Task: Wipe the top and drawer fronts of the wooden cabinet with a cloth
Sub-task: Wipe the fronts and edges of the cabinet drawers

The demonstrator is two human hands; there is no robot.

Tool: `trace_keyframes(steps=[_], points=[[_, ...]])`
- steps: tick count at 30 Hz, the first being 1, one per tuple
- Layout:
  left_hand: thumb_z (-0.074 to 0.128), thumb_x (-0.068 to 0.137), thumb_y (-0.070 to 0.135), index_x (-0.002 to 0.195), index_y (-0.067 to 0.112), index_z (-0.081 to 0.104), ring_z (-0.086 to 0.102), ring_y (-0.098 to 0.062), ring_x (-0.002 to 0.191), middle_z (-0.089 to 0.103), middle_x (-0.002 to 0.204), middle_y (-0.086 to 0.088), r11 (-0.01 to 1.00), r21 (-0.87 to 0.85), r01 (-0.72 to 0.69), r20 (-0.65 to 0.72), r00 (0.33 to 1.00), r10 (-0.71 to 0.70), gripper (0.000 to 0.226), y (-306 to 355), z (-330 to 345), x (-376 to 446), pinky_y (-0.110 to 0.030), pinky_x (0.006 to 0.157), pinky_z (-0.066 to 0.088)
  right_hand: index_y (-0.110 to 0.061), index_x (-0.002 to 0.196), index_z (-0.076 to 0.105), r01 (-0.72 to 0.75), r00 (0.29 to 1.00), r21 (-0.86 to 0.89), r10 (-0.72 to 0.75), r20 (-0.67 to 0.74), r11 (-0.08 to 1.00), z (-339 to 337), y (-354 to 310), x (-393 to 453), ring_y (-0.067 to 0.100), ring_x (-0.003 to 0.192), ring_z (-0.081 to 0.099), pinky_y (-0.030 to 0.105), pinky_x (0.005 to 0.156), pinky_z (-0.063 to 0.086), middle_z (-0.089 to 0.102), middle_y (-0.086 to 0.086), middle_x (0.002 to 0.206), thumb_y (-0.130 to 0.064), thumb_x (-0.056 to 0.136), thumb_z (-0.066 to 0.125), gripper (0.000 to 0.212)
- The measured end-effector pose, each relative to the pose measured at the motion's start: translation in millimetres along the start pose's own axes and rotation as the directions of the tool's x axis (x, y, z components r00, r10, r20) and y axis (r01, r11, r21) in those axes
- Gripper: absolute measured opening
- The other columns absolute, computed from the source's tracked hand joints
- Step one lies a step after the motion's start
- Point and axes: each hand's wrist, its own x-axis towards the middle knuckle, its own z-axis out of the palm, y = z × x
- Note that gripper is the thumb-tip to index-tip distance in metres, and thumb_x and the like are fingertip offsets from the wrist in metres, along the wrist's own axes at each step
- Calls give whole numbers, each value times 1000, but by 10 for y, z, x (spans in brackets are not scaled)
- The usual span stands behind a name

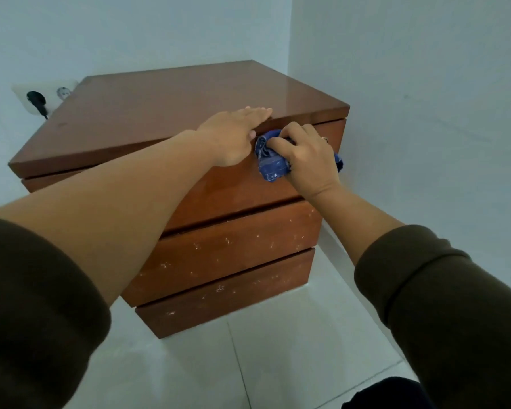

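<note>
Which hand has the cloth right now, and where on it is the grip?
The right hand grips the blue cloth bunched at its middle, loose ends sticking out both sides. The left hand holds nothing.

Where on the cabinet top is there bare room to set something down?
Cabinet top lies bare from the socket-side rear corner across to the wall corner. Crowded only at the front edge, where the left hand rests beside the right hand gripping the cloth.

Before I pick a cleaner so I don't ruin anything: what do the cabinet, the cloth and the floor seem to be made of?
Cabinet: reddish-brown wood or wood veneer, apparently lacquered; the top shows a soft sheen. Cloth: soft blue woven fabric, crumpled in the right hand; the fibre is unclear. Floor: glossy pale tiles, probably ceramic, with visible joint lines.
</note>
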Motion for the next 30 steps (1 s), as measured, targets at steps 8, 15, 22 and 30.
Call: trace_keyframes(steps=[8,15,22,30], points=[[29,102,14,151,24,8,7,-15,147,12,159,2,1000,18,9,-15,1000,-9,54,-7,6,-38,-34,117,12,-12,81,75,-14,972,19,9,235,1000,320,-151,-743,28,61,60,24,38,44,66,9,79,-4,56,87,29],[31,102,15,151,23,8,7,-16,147,13,159,2,999,41,1,-24,1000,0,55,3,10,-43,-37,118,13,-12,73,75,-16,930,15,10,367,1000,386,-183,-903,28,56,60,24,35,44,65,9,76,-4,46,91,32],[28,103,15,152,23,7,5,-15,147,9,159,3,1000,13,-8,62,998,7,54,0,-49,5,-34,117,10,-7,88,72,-25,987,70,14,161,997,28,19,-506,31,68,60,28,41,48,65,12,86,-1,68,77,22],[26,102,12,152,20,5,5,-19,147,9,159,0,1000,5,-3,87,996,3,54,251,-55,219,-33,116,11,-7,83,69,-20,997,-12,21,69,1000,-83,381,-11,31,63,57,30,42,46,63,14,80,-1,64,74,20]])
